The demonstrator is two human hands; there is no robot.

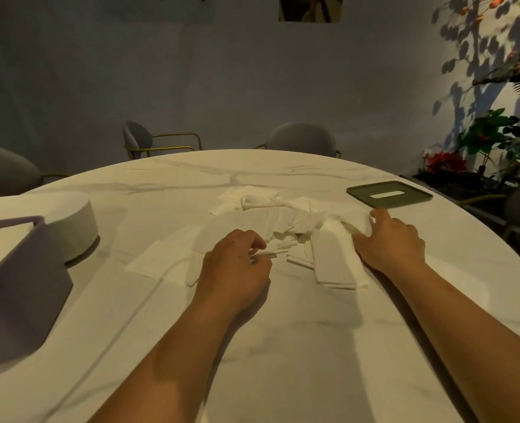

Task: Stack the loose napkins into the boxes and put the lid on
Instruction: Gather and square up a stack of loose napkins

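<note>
Pinching loose napkins (pixel 283 221) with the left hand (pixel 237 267), steadying the heap under the open right hand (pixel 393 242) for gathering.

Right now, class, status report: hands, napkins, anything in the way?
Left hand pinching one napkin. Right hand resting on the loose napkins, grip unclear. Lid off, lying beyond the pile. No obstruction seen.

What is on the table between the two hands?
Folded white napkins lie between the left hand and the right hand, as the head view shows.
</note>
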